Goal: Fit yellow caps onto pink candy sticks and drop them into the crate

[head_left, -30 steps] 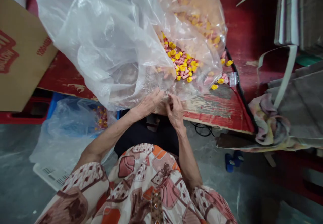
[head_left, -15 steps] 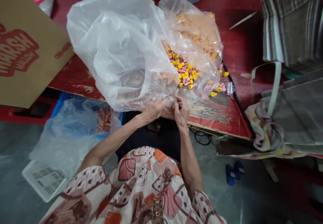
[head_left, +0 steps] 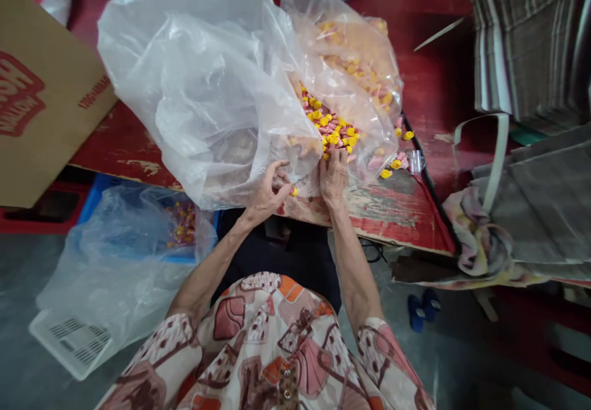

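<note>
Small pink pieces with yellow caps [head_left: 339, 133] spill from the mouth of a clear plastic bag [head_left: 369, 99] on the table. My right hand [head_left: 334, 179] lies at the near edge of this pile, fingers stretched forward and fingertips among the pieces. To its left, my left hand [head_left: 268, 193] is bent with thumb and fingers curled in, and a single yellow-capped piece [head_left: 294, 192] shows at the thumb tip. That hand rests against a large whitish plastic bag [head_left: 198, 90], whose right edge overlaps the pile.
A carton [head_left: 46, 102] stands at the left. Below it, a blue crate [head_left: 90, 197] holds plastic and more pieces, beside a white basket [head_left: 74, 342]. Stacked grey-brown sheets [head_left: 521, 40] occupy the right. A clear cup-like item [head_left: 415, 162] and loose pieces lie near the red table's [head_left: 429, 90] right side.
My right hand has reached forward onto the pile. The left hand has drawn back left, away from the right, and a yellow-capped piece now shows at its thumb. The view has shifted slightly.
</note>
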A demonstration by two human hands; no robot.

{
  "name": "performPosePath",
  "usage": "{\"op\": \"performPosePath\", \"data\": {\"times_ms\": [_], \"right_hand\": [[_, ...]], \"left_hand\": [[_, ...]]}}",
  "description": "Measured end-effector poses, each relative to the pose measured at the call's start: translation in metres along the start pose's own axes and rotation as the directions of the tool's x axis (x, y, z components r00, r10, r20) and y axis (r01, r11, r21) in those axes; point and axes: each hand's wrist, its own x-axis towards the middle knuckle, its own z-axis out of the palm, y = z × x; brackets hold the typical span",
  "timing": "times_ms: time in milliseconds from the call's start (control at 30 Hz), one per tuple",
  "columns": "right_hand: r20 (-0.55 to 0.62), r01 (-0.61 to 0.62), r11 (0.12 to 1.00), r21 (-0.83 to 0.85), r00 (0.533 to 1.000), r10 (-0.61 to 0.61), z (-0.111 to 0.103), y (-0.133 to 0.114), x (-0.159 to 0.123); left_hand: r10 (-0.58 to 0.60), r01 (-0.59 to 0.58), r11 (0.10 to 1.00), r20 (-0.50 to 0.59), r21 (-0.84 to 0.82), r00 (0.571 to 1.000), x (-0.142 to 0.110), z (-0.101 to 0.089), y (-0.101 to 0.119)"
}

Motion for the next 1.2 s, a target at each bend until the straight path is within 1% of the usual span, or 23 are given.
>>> {"op": "performPosePath", "data": {"times_ms": [67, 100, 167, 233, 300, 433, 500, 567, 600, 633, 667, 700, 733, 767, 833, 867, 900, 933, 1000, 1033, 1067, 1133, 1200], "right_hand": [[-0.021, 0.02, 1.0, 0.008, 1.0, -0.02, -0.001, 0.001, -0.003], [-0.032, 0.023, 1.0, 0.018, 0.999, -0.022, -0.003, 0.002, -0.005], [-0.063, 0.012, 0.999, 0.046, 0.998, -0.009, -0.011, 0.004, -0.011], [-0.101, -0.011, 0.997, 0.081, 0.995, 0.02, -0.022, 0.004, -0.019], [-0.129, -0.047, 0.992, 0.121, 0.99, 0.063, -0.034, 0.0, -0.032], [-0.099, -0.096, 0.978, 0.183, 0.988, 0.116, -0.047, -0.023, -0.062], [-0.071, -0.073, 0.979, 0.188, 0.994, 0.087, -0.046, -0.039, -0.076], [-0.061, -0.039, 0.981, 0.19, 0.997, 0.052, -0.042, -0.055, -0.087], [-0.059, -0.028, 0.981, 0.194, 0.997, 0.04, -0.04, -0.061, -0.091], [-0.053, -0.02, 0.979, 0.202, 0.998, 0.031, -0.037, -0.066, -0.095], [-0.042, -0.014, 0.977, 0.214, 0.999, 0.024, -0.035, -0.069, -0.098], [-0.019, -0.008, 0.974, 0.228, 1.0, 0.013, -0.033, -0.071, -0.101], [0.012, 0.002, 0.97, 0.243, 1.0, -0.005, -0.031, -0.071, -0.103], [0.051, 0.02, 0.967, 0.254, 0.998, -0.034, -0.029, -0.071, -0.106], [0.129, 0.071, 0.967, 0.246, 0.986, -0.105, -0.025, -0.069, -0.109], [0.16, 0.095, 0.969, 0.229, 0.978, -0.134, -0.023, -0.068, -0.11], [0.182, 0.114, 0.971, 0.208, 0.971, -0.153, -0.021, -0.067, -0.11], [0.195, 0.124, 0.974, 0.191, 0.967, -0.161, -0.021, -0.066, -0.111], [0.205, 0.129, 0.975, 0.18, 0.965, -0.165, -0.02, -0.065, -0.111], [0.202, 0.133, 0.974, 0.184, 0.965, -0.17, -0.02, -0.065, -0.111], [0.194, 0.142, 0.972, 0.188, 0.965, -0.179, -0.019, -0.065, -0.111], [0.165, 0.165, 0.968, 0.189, 0.966, -0.197, -0.019, -0.064, -0.112], [0.136, 0.178, 0.967, 0.181, 0.97, -0.204, -0.019, -0.063, -0.114]], "left_hand": [[0.09, -0.085, 0.981, -0.016, 0.176, 0.996, -0.003, 0.007, -0.001], [0.122, -0.118, 0.951, 0.005, 0.286, 0.993, -0.005, 0.01, -0.002], [0.133, -0.161, 0.862, 0.091, 0.48, 0.987, -0.007, 0.015, -0.004], [0.114, -0.196, 0.796, 0.176, 0.573, 0.978, -0.009, 0.017, -0.005], [0.131, -0.217, 0.789, 0.188, 0.575, 0.973, -0.01, 0.016, -0.006], [0.176, -0.192, 0.825, 0.081, 0.532, 0.981, -0.015, 0.019, -0.008], [0.163, -0.205, 0.841, 0.126, 0.5, 0.979, -0.017, 0.023, -0.01], [0.163, -0.221, 0.868, 0.164, 0.444, 0.973, -0.021, 0.022, -0.012], [0.169, -0.21, 0.883, 0.135, 0.419, 0.976, -0.024, 0.017, -0.013], [0.169, -0.182, 0.897, 0.066, 0.404, 0.983, -0.031, 0.01, -0.015], [0.161, -0.133, 0.905, -0.038, 0.403, 0.986, -0.039, 0.0, -0.017], [0.144, -0.064, 0.909, -0.167, 0.413, 0.975, -0.05, -0.013, -0.021], [0.122, 0.022, 0.905, -0.308, 0.426, 0.943, -0.064, -0.027, -0.026], [0.096, 0.12, 0.893, -0.446, 0.433, 0.89, -0.08, -0.042, -0.033], [0.035, 0.325, 0.853, -0.666, 0.408, 0.745, -0.114, -0.074, -0.053], [-0.016, 0.419, 0.826, -0.726, 0.378, 0.688, -0.131, -0.089, -0.065], [-0.083, 0.501, 0.793, -0.753, 0.346, 0.652, -0.147, -0.103, -0.077], [-0.155, 0.571, 0.755, -0.759, 0.321, 0.632, -0.16, -0.114, -0.087], [-0.251, 0.652, 0.694, -0.745, 0.307, 0.618, -0.178, -0.131, -0.1], [-0.25, 0.656, 0.684, -0.742, 0.318, 0.621, -0.18, -0.135, -0.101], [-0.214, 0.637, 0.692, -0.746, 0.34, 0.631, -0.177, -0.136, -0.099], [-0.079, 0.542, 0.736, -0.743, 0.406, 0.664, -0.156, -0.131, -0.087], [0.046, 0.413, 0.767, -0.684, 0.491, 0.728, -0.116, -0.119, -0.071]]}}
